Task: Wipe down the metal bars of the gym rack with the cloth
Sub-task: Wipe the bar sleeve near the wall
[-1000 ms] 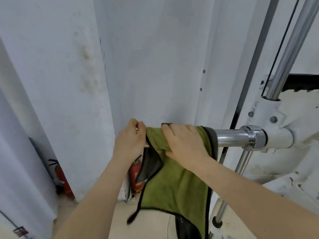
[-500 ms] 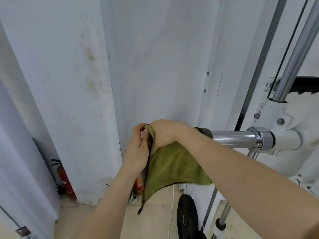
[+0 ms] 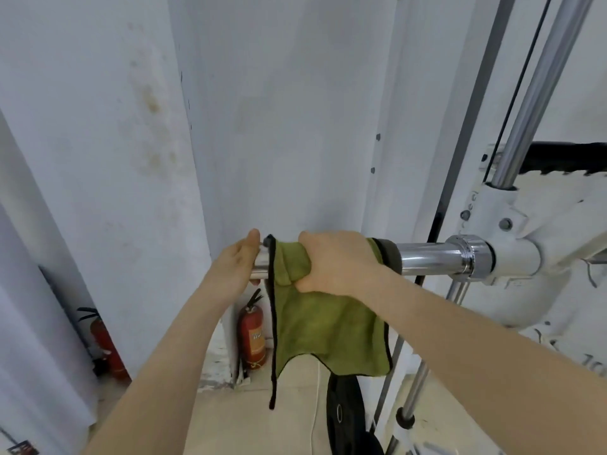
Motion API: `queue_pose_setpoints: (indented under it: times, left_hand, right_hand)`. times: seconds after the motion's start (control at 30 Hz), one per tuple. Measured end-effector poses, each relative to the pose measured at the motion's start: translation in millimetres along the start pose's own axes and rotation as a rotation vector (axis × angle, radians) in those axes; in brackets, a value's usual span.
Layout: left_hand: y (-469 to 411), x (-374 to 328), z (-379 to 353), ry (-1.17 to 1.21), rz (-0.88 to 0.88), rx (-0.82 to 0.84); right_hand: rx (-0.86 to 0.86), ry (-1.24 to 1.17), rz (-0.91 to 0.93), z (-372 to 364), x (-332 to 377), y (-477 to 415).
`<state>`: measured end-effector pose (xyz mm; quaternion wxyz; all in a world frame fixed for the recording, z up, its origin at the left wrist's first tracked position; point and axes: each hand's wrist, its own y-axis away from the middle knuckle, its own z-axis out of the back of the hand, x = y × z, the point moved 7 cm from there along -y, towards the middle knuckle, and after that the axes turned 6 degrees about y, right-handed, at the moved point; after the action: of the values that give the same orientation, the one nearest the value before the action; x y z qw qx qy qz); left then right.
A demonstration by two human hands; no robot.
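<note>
A horizontal chrome bar (image 3: pixel 430 257) sticks out leftward from the white gym rack carriage (image 3: pixel 525 244). A green cloth (image 3: pixel 328 326) with black edging is draped over the bar's outer part and hangs down below it. My right hand (image 3: pixel 338 261) is closed around the cloth and the bar together. My left hand (image 3: pixel 238 266) rests against the bar's bare free end, fingers together and palm toward the tip, beside the cloth's black edge. An upright chrome guide rod (image 3: pixel 538 90) rises from the carriage.
White walls stand close behind the bar. Two red fire extinguishers, one (image 3: pixel 251 336) below my hands and another (image 3: pixel 105 346) at the left, sit on the floor. A black weight plate (image 3: pixel 345 412) leans low by the rack. Another chrome rod (image 3: pixel 414 395) runs down under the carriage.
My right hand slid with the cloth from the bar's tip back toward the rack. My left hand let go of the cloth's edge and now rests flat on the exposed bar end.
</note>
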<state>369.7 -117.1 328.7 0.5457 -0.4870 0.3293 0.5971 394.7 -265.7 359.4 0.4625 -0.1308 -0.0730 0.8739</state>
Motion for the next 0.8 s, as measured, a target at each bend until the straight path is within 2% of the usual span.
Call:
queue_pose_setpoints:
  times: [0.07, 0.17, 0.27, 0.33, 0.4, 0.47, 0.53, 0.57, 0.63, 0.73, 0.8]
  left_hand:
    - [3.2, -0.1, -0.7, 0.063, -0.045, 0.049]
    - [8.8, 2.7, -0.9, 0.133, -0.118, 0.132]
    - [17.7, 7.5, 3.3, 0.199, -0.152, 0.249]
    - [17.0, 8.3, 8.7, 0.313, -0.090, 0.240]
    - [10.8, 7.0, 9.5, 0.393, 0.084, 0.112]
    - [2.9, 4.5, 2.2, 0.201, 0.202, 0.001]
    - [-2.4, -1.1, -5.8, 0.041, 0.127, -0.062]
    - [-3.5, -1.8, -9.4, 0.078, 0.070, -0.057]
    - [1.6, 5.0, -9.5, 0.224, -0.008, 0.022]
    - [15.7, 7.9, -0.6, 0.326, -0.125, 0.181]
    - [17.7, 3.7, 6.9, 0.325, -0.156, 0.113]
  right_hand:
    - [0.200, -0.027, -0.096, -3.2, -38.9, 10.2]
    - [0.552, -0.215, -0.172, -9.0, -82.0, 27.5]
    - [0.739, -0.304, -0.142, -8.8, -73.6, 21.1]
    - [0.654, -0.237, -0.076, -12.7, -44.1, -1.8]
    - [0.417, -0.151, -0.021, -12.0, -7.3, -21.3]
    - [0.126, -0.022, 0.019, -6.1, 17.7, -23.4]
    - [-0.073, 0.042, 0.055, -1.8, 21.6, -10.3]
    - [-0.107, 0.041, 0.056, -0.9, 13.1, -3.2]
    - [-0.063, 0.003, 0.009, -2.0, -20.0, 10.8]
    - [0.151, -0.014, -0.147, -4.0, -88.1, 40.8]
    - [0.235, 0.017, -0.221, -2.1, -115.1, 57.9]
